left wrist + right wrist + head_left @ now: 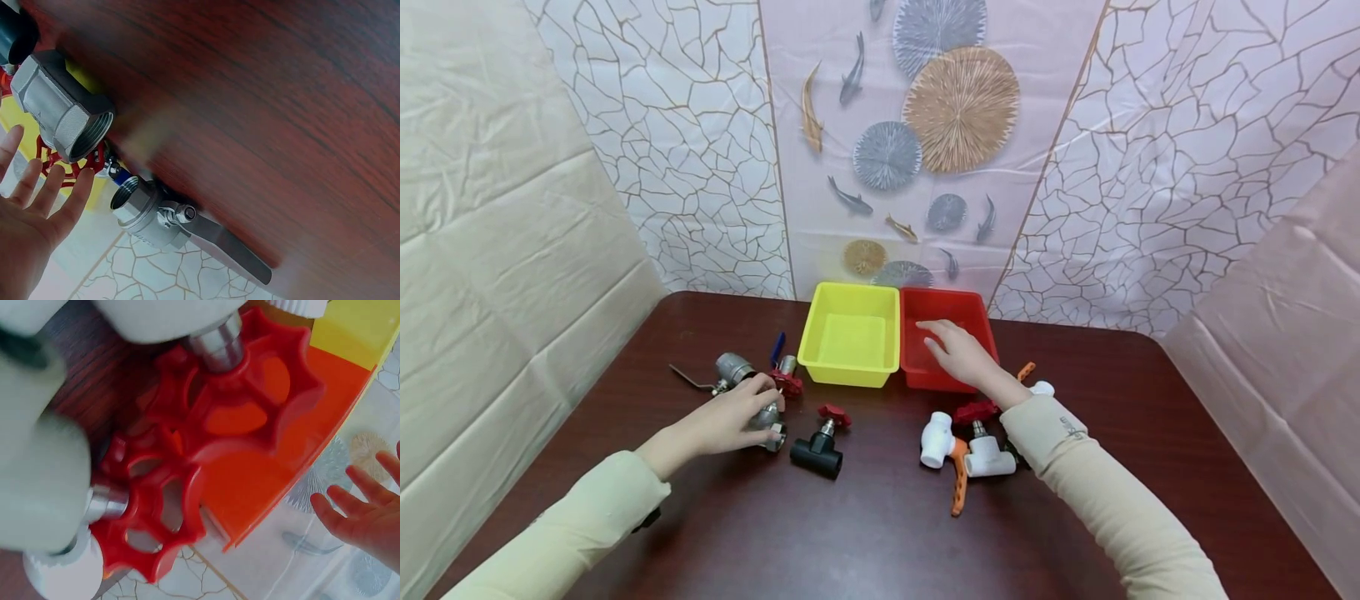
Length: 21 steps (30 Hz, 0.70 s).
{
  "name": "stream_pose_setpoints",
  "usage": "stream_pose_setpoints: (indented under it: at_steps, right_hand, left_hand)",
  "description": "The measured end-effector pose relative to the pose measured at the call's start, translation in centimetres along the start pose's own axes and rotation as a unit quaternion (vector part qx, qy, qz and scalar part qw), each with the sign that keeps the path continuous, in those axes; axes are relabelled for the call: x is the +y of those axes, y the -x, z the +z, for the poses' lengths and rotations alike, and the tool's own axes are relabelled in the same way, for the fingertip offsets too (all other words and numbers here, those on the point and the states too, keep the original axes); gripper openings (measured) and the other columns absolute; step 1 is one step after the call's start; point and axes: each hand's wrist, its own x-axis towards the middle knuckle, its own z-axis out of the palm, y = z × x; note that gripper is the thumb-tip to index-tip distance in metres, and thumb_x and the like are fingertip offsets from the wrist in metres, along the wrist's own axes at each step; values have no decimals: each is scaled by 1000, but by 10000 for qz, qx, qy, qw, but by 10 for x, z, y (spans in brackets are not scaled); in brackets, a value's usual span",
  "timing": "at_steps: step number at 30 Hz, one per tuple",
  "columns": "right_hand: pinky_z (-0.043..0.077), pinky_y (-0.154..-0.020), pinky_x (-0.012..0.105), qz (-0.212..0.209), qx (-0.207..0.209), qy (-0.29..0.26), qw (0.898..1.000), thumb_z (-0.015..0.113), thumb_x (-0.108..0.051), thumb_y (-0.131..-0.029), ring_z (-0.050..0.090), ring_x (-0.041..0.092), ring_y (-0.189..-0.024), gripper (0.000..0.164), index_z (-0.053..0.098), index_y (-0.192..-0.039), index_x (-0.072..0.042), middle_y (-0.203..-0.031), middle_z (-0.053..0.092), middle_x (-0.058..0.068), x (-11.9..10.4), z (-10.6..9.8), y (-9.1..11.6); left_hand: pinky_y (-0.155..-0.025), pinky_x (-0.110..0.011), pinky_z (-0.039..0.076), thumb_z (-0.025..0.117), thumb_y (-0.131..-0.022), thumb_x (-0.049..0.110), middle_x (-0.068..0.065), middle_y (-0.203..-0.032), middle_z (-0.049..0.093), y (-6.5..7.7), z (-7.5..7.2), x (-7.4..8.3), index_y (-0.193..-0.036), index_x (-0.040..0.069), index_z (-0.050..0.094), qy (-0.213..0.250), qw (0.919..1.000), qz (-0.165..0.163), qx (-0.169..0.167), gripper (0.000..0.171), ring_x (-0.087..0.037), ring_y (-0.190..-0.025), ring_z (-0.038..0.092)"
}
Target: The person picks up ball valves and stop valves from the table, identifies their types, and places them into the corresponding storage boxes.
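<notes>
My left hand [730, 421] reaches over a metal gate valve [767, 417] with a hexagonal threaded end, fingers loosely bent above it. In the left wrist view the fingers lie spread beside the valve body [59, 106] and a red handwheel [69, 165]; whether they touch is unclear. Behind lies a metal ball valve [732, 367] with a long lever [228, 247]. My right hand [964, 357] hovers above the red bin [936, 381], fingers extended and holding nothing. Under the right forearm are a white valve [988, 458] and red handwheels [250, 394].
A yellow bin [850, 375] stands left of the red one, against it. A black valve [817, 454] with a red handwheel lies mid-table. On the right is a white ball valve [936, 439] with an orange handle [959, 479]. A blue handle [777, 348] sticks up at left.
</notes>
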Motion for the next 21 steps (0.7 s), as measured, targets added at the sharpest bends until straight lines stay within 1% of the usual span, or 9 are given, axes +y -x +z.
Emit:
stream_pose_setpoints:
  at_steps: [2,4,6,8,11,15,16,21]
  right_hand:
    - [35,-108,50,-9,-106,-7,9999,50,-18,-97,46,33,-128,41,49,-136,-5,-136,52,18,-1,3,-3]
    - [36,-107,50,-40,-260,-18,9997,51,-18,-97,45,33,-129,43,48,-137,-5,-138,50,19,-1,6,-5]
    - [37,-106,49,-34,-450,-62,9990,52,-21,-96,42,34,-132,47,43,-141,-6,-142,44,19,-2,9,-7]
    - [37,-106,50,-27,-628,-80,9980,53,-24,-96,39,35,-134,53,38,-144,-9,-148,35,20,-3,13,-9]
    - [38,-106,50,-48,-818,-1,9966,53,-28,-96,37,36,-135,58,31,-148,-11,-152,25,20,-6,18,-12]
    - [36,-108,50,-166,-1006,228,9945,50,-28,-97,36,36,-136,58,30,-148,-10,-152,24,20,-9,24,-14]
    - [35,-109,49,-200,-1060,301,9937,50,-28,-97,35,36,-136,57,31,-148,-9,-152,24,20,-10,26,-14]
    - [31,-111,47,-352,-1258,619,9895,48,-30,-98,30,35,-140,56,33,-146,-6,-153,24,21,-13,33,-13]
  left_hand:
    - [-73,-31,48,73,-81,33,-2,-106,50,0,1,-1,-106,15,60,-14,10000,14,-84,33,-13,-88,52]
    - [-76,-32,49,73,-81,32,-1,-107,51,0,2,-2,-106,16,61,8,9997,27,-229,33,-14,-90,54]
    - [-80,-34,50,74,-80,31,-1,-107,52,0,3,-2,-108,16,61,42,9993,43,-367,34,-16,-94,56]
    - [-82,-36,50,75,-79,31,-1,-108,53,-1,2,-2,-106,17,62,51,9990,63,-437,33,-17,-96,57]
    - [-79,-35,50,77,-77,30,-1,-106,52,-3,1,-3,-101,18,62,46,9989,116,-446,31,-17,-93,57]
    - [-76,-34,50,79,-75,29,-1,-107,48,-4,0,-3,-97,21,61,-2,9984,110,-555,30,-16,-91,56]
    - [-76,-34,49,79,-74,29,-1,-108,47,-4,0,-3,-97,21,60,-7,9982,67,-601,30,-16,-92,55]
    - [-77,-36,51,81,-73,27,-4,-112,48,-3,1,-3,-101,20,60,-81,9971,52,-757,35,-20,-97,56]
